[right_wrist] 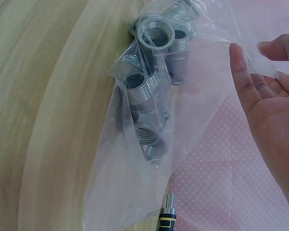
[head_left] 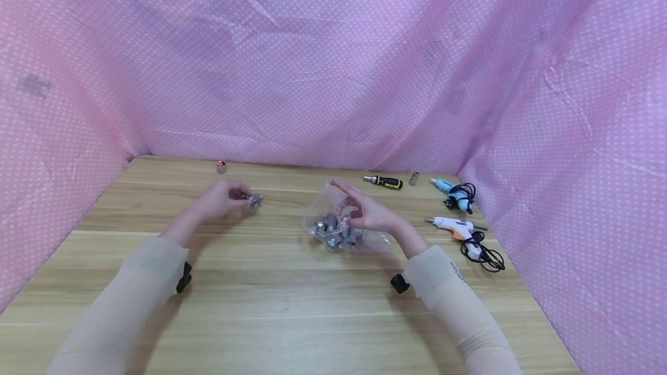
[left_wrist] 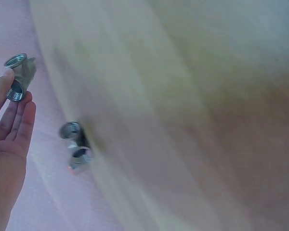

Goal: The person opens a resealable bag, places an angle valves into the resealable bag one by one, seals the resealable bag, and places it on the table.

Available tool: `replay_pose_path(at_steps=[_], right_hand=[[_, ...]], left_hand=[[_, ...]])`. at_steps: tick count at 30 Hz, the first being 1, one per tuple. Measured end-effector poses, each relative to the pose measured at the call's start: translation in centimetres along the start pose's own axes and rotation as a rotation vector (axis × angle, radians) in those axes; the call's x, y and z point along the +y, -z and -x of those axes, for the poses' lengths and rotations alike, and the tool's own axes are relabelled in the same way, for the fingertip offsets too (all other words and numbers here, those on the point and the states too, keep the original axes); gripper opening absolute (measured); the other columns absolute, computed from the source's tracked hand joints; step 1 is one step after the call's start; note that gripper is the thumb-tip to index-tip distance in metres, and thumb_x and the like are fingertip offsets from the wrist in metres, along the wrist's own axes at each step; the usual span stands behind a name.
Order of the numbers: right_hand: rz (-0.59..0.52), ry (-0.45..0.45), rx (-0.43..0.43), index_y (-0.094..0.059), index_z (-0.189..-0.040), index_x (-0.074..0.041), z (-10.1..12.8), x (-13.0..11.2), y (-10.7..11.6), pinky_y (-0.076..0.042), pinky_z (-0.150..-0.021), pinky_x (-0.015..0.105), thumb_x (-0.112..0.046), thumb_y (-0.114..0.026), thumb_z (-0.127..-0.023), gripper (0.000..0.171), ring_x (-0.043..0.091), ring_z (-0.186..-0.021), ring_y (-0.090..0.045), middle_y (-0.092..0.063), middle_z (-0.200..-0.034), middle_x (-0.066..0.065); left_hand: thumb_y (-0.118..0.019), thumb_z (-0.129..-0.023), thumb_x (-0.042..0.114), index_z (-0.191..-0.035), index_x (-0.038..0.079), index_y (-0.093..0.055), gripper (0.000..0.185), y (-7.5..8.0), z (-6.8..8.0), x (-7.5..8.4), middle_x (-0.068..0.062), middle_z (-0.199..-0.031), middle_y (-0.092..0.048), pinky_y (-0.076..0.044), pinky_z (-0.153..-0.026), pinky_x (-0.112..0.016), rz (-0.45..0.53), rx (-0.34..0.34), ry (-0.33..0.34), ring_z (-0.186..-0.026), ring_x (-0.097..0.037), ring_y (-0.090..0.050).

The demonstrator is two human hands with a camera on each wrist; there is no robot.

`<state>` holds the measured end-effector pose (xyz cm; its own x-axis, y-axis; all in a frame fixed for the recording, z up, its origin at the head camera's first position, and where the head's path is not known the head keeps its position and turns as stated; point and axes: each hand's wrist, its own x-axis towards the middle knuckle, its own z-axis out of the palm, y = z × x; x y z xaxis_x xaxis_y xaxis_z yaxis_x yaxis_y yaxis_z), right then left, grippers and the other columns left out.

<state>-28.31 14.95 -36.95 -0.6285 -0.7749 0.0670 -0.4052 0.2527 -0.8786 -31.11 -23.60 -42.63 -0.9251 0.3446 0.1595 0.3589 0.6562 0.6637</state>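
My left hand [head_left: 224,197] pinches a silvery threaded pipe fitting [left_wrist: 20,77] between thumb and fingers, above the left part of the table. Two of its open threaded ends show in the left wrist view. My right hand [head_left: 367,213] is at the upper edge of a clear plastic bag [right_wrist: 202,110], whose film stretches up to the thumb and fingers. Inside the bag lie several metal pipe fittings [right_wrist: 156,34], some with outside threads. The bag rests on the table in front of me, right of centre.
Another metal fitting [head_left: 221,168] stands at the table's back left. Along the back right are a black-and-yellow screwdriver [head_left: 385,182] and a small metal fitting [head_left: 414,178]. A blue corded tool [head_left: 452,191] and a white glue gun [head_left: 458,225] lie at the right edge. Pink dotted cloth [head_left: 312,74] surrounds the table.
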Motion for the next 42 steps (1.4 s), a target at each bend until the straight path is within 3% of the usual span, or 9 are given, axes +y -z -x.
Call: replay_pose_path(at_steps=[3, 9, 14, 21, 30, 37, 42], right_hand=[[0.010, -0.002, -0.002, -0.006, -0.151, -0.007, 0.0, 0.0, 0.0, -0.053, -0.086, 0.046, 0.022, -0.052, -0.074, 0.094, 0.043, -0.112, -0.049, -0.009, -0.156, 0.010], [0.007, -0.001, -0.004, -0.007, -0.152, -0.008, -0.1, -0.2, 0.0, -0.055, -0.079, 0.033, 0.023, -0.052, -0.074, 0.095, 0.047, -0.110, -0.049, -0.014, -0.153, 0.013], [-0.002, 0.000, -0.003, -0.008, -0.152, -0.012, -0.1, -0.3, 0.0, -0.055, -0.079, 0.035, 0.023, -0.052, -0.074, 0.096, 0.049, -0.110, -0.048, -0.013, -0.153, 0.014], [-0.003, 0.006, -0.013, -0.006, -0.151, -0.007, -0.2, -0.4, 0.1, -0.054, -0.081, 0.039, 0.022, -0.051, -0.075, 0.094, 0.050, -0.110, -0.047, -0.012, -0.153, 0.016], [0.003, -0.010, -0.010, -0.006, -0.151, -0.007, -0.2, -0.4, 0.1, -0.051, -0.086, 0.052, 0.021, -0.052, -0.075, 0.093, 0.045, -0.112, -0.047, -0.010, -0.155, 0.011], [0.000, 0.001, -0.017, -0.006, -0.152, -0.008, -0.1, -0.4, 0.1, -0.048, -0.089, 0.056, 0.021, -0.053, -0.076, 0.094, 0.048, -0.112, -0.046, -0.009, -0.155, 0.010], [0.017, 0.008, -0.018, -0.007, -0.152, -0.012, -0.1, -0.5, 0.0, -0.051, -0.087, 0.051, 0.022, -0.052, -0.076, 0.095, 0.047, -0.113, -0.046, -0.009, -0.155, 0.012]], left_hand=[[-0.073, -0.082, 0.010, -0.098, 0.003, -0.069, 0.018, 0.4, -0.1, 1.1, -0.010, -0.093, -0.069, -0.056, -0.074, -0.030, -0.009, 0.031, -0.004, -0.083, -0.020, -0.064], [-0.075, -0.079, 0.012, -0.095, 0.004, -0.070, 0.019, 1.3, 0.0, 3.7, -0.009, -0.088, -0.070, -0.055, -0.068, -0.025, -0.040, 0.144, -0.097, -0.077, -0.019, -0.064], [-0.076, -0.079, 0.015, -0.096, 0.006, -0.070, 0.020, 1.7, 0.2, 5.9, -0.007, -0.092, -0.068, -0.056, -0.071, -0.029, -0.033, 0.192, -0.118, -0.080, -0.019, -0.066], [-0.077, -0.078, 0.015, -0.096, 0.007, -0.069, 0.022, 1.2, 0.7, 9.6, -0.007, -0.095, -0.067, -0.055, -0.078, -0.040, -0.007, 0.198, -0.141, -0.083, -0.020, -0.067], [-0.079, -0.075, 0.009, -0.095, 0.005, -0.068, 0.023, -1.9, 0.8, 12.8, -0.006, -0.094, -0.069, -0.056, -0.079, -0.034, 0.054, 0.172, -0.257, -0.081, -0.018, -0.066], [-0.078, -0.073, 0.005, -0.094, 0.003, -0.069, 0.023, -5.7, 0.0, 13.1, -0.007, -0.092, -0.068, -0.056, -0.075, -0.026, 0.062, 0.154, -0.363, -0.080, -0.016, -0.064], [-0.078, -0.074, 0.006, -0.092, 0.004, -0.069, 0.020, -8.0, -0.8, 13.3, -0.005, -0.089, -0.067, -0.055, -0.075, -0.026, -0.009, 0.086, -0.365, -0.080, -0.015, -0.063]])
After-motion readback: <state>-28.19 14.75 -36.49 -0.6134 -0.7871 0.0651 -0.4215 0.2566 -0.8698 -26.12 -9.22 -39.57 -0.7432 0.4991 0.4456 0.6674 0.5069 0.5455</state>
